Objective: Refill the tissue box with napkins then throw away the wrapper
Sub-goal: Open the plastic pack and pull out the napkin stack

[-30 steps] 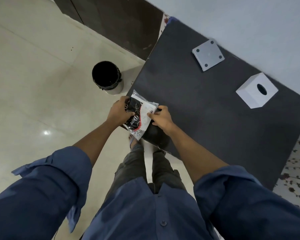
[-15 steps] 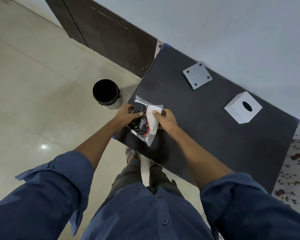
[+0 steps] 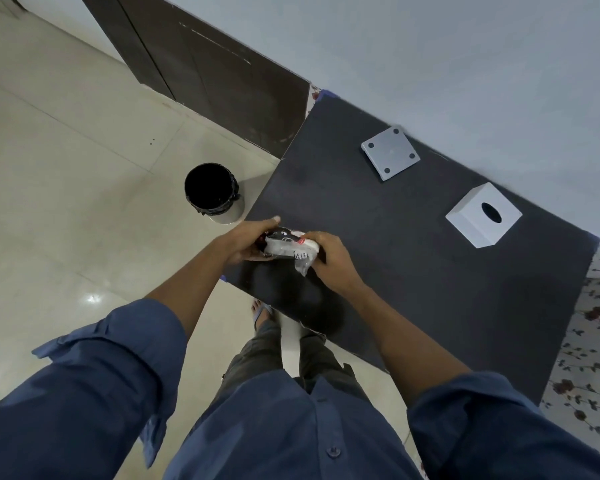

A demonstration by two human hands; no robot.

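Note:
A pack of napkins (image 3: 288, 247) in a clear, black and red wrapper is held over the near left corner of the dark table (image 3: 413, 271). My left hand (image 3: 246, 242) grips its left end and my right hand (image 3: 329, 259) grips its right end. The white cube tissue box cover (image 3: 478, 220), with a round hole on top, stands on the table at the far right. Its flat grey base plate (image 3: 390, 155) with dark corner pads lies apart from it, near the wall.
A round bin (image 3: 212, 192) with a black liner stands on the tiled floor just left of the table. A dark wooden door (image 3: 205, 67) is behind it. A floral cloth (image 3: 589, 358) hangs at the table's right side.
The pack has been turned from upright to lying edge-on between my hands. The view tilted up slightly, showing more wall.

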